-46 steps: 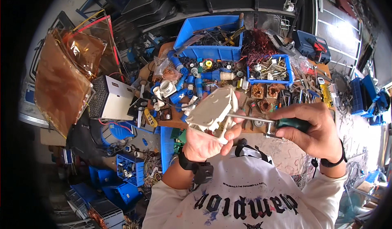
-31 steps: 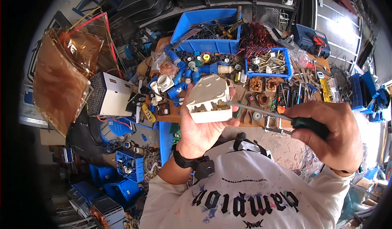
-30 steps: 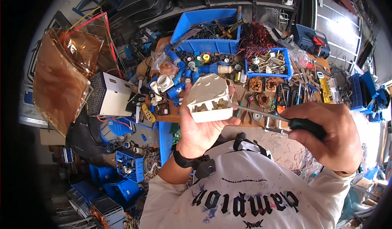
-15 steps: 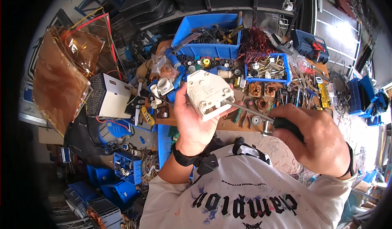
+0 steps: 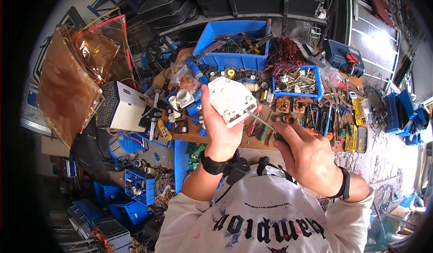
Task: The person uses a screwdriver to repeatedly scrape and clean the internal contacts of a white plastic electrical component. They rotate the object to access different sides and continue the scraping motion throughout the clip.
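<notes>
My left hand (image 5: 222,136) is wrapped under and around a white plastic housing (image 5: 228,99), held tilted with its flat, bossed face toward me. My right hand (image 5: 309,158) grips a screwdriver, its dark green handle (image 5: 280,138) largely covered by my fingers. The slim metal shaft (image 5: 262,121) reaches up-left to the housing's lower right edge; whether the tip sits in a hole I cannot tell. Beyond the housing lie blue and white pipe fittings (image 5: 194,109) and small loose parts.
A cluttered wooden bench (image 5: 248,142) carries a big blue crate (image 5: 230,61), a blue tray of metal pieces (image 5: 295,94), hand tools and a toolcase (image 5: 336,52). Amber sheets (image 5: 67,100) and a pale box (image 5: 128,109) stand at left, with blue bins (image 5: 135,212) low down.
The housing has turned in my left hand from showing its side to showing its flat face. My right hand and screwdriver have come inward and lower, the shaft now angled more steeply.
</notes>
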Tool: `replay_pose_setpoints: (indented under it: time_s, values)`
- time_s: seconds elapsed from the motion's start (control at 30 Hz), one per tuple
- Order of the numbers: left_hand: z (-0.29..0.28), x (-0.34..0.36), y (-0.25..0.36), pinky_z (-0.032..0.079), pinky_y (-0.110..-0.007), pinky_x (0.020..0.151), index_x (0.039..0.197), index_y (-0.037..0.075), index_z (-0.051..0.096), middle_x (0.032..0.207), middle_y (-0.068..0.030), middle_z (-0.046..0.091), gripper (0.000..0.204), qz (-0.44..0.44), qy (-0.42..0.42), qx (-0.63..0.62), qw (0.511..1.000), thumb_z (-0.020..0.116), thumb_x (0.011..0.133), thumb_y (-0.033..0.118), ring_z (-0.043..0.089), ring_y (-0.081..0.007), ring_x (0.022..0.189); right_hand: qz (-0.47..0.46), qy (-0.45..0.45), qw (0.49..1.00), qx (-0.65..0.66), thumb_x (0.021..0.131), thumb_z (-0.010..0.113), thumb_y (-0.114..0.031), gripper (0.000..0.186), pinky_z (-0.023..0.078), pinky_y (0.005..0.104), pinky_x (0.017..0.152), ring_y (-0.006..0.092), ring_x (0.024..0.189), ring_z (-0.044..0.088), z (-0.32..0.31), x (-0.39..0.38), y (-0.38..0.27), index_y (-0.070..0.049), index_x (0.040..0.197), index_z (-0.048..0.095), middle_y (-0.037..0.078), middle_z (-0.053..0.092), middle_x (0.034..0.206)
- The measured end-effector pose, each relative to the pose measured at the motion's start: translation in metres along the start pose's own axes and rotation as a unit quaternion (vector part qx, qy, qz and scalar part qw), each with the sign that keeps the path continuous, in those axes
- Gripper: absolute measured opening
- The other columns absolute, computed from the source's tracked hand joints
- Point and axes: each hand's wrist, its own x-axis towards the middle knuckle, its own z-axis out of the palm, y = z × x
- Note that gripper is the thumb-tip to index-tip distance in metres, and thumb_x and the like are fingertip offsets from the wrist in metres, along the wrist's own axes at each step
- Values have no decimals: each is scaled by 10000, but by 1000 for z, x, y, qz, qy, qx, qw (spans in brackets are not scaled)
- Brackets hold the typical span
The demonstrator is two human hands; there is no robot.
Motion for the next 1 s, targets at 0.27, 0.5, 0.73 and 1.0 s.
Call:
replay_pose_setpoints:
  time_s: [0.27, 0.5, 0.73, 1.0]
  values:
    - [-11, 10, 3, 552, -528, 785, 1156, 117, 612, 1087, -134, 661, 504, -18, -45, -64, 997, 452, 948, 547, 657, -298, 890, 50, 42, 968, 243, 898, 647, -121, 280, 480, 404, 527, 359, 602, 637, 45, -3, 14, -29, 1155, 583, 180, 636, 699]
    - [-20, 14, 1, 549, -522, 795, 1191, 134, 600, 1098, -131, 657, 502, -16, -62, -67, 996, 440, 955, 548, 656, -293, 896, 80, 18, 935, 344, 911, 651, -129, 275, 517, 321, 641, 239, 725, 700, 64, -5, 26, -13, 1159, 614, 170, 692, 854]
    - [-19, 9, 0, 545, -535, 794, 1253, 187, 575, 1117, -132, 650, 490, -22, -85, -61, 994, 432, 959, 551, 669, -297, 894, 126, -15, 859, 496, 916, 655, -142, 276, 518, 312, 818, 229, 939, 693, 89, -13, 46, 10, 1146, 642, 165, 697, 1061]
    - [-26, 19, -3, 541, -555, 788, 1242, 179, 579, 1124, -150, 647, 485, -3, -107, -50, 993, 443, 958, 548, 659, -325, 908, 89, -31, 831, 548, 943, 623, -132, 292, 493, 297, 827, 141, 928, 625, 101, -5, 64, 21, 1192, 633, 120, 691, 1052]
